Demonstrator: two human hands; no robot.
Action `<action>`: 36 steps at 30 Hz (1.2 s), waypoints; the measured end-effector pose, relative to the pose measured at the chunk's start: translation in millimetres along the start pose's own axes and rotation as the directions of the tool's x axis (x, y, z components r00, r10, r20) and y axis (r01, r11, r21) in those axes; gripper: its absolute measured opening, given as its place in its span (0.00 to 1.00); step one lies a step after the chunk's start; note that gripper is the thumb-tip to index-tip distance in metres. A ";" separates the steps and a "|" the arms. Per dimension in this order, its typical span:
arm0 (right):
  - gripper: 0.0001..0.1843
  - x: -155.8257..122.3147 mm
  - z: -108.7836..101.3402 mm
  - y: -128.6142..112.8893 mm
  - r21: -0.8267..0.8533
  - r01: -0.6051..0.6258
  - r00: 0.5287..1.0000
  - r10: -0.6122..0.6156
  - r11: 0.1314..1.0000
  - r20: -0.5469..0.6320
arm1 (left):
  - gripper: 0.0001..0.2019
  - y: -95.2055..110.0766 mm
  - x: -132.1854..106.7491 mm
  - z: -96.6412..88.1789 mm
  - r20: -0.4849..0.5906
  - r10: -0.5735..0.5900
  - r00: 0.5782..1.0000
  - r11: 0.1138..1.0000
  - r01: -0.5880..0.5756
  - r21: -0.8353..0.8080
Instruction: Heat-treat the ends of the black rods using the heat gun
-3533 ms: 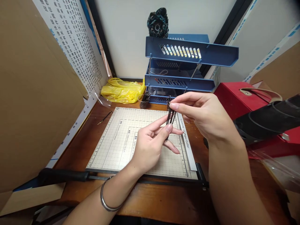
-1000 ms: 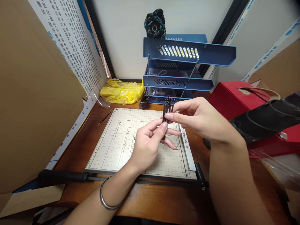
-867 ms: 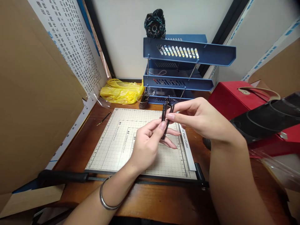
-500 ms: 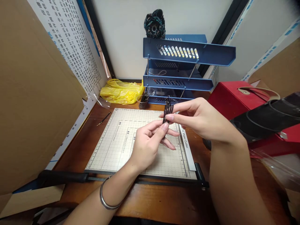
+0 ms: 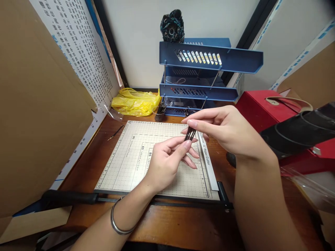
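Observation:
A small bundle of thin black sticks point(image 5: 190, 134) is held between both hands, above the paper cutter's gridded board point(image 5: 131, 157). My left hand point(image 5: 167, 160) pinches the lower ends between thumb and index finger, its other fingers spread out loosely. At the upper ends, the thumb and fingertips of my right hand point(image 5: 220, 127) close on the same bundle and cover its tops. The sticks tilt slightly to the right. Their exact kind is not plain from here. Behind the right fingers stands a cup of similar black pieces point(image 5: 187, 111), partly hidden.
Another clear cup of black sticks point(image 5: 159, 113) stands beside a yellow plastic bag point(image 5: 134, 101). Blue tiered trays point(image 5: 209, 52) rise at the back. One thin stick point(image 5: 115, 133) lies left of the board. The cutter's black handle point(image 5: 70, 197) runs along the front; a red box point(image 5: 251, 104) is right.
My right hand has shifted slightly up, its fingertips now over the bundle's upper ends. The sticks have tilted to the right. My left hand has hardly moved.

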State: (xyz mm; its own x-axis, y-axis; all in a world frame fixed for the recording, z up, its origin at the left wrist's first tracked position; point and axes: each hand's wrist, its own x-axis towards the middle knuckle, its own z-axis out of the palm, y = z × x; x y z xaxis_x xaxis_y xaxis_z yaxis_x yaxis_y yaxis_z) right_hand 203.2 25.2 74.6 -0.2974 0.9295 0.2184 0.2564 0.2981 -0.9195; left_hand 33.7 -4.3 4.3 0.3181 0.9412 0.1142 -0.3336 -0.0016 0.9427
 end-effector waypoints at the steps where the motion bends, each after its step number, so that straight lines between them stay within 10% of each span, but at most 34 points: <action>1: 0.13 -0.1 -0.7 -0.2 -0.013 0.009 1.000 -0.009 1.000 -0.014 | 0.11 0.1 -0.5 0.0 0.006 -0.003 1.000 1.000 0.004 -0.006; 15: 0.22 -4.6 -9.5 -0.9 -0.409 0.044 0.988 0.021 0.911 0.153 | 0.08 4.7 -1.5 -2.9 0.065 -0.046 0.997 0.996 0.051 -0.069; 22: 0.26 -2.1 -10.9 7.0 -0.250 -0.027 0.982 0.072 0.968 0.172 | 0.08 0.5 0.4 -6.9 0.004 -0.015 1.000 0.992 0.015 -0.123; 30: 0.25 7.7 17.2 12.1 -0.146 0.135 0.989 -0.142 0.980 -0.035 | 0.24 -4.4 2.1 -10.7 -0.119 0.241 0.963 0.937 -0.263 -0.232; 36: 0.24 9.0 34.3 8.3 -0.189 0.228 0.970 -0.240 0.955 -0.041 | 0.34 -4.4 2.4 -8.6 -0.183 0.216 0.959 0.926 -0.261 -0.271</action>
State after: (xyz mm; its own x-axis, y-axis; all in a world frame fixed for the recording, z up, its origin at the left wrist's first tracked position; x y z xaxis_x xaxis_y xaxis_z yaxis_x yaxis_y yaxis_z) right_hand 171.2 28.7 57.7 -0.3119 0.8389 0.4460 0.3513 0.5380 -0.7663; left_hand 28.3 0.8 -2.3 0.0701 0.9642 0.2558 -0.6328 -0.1553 0.7586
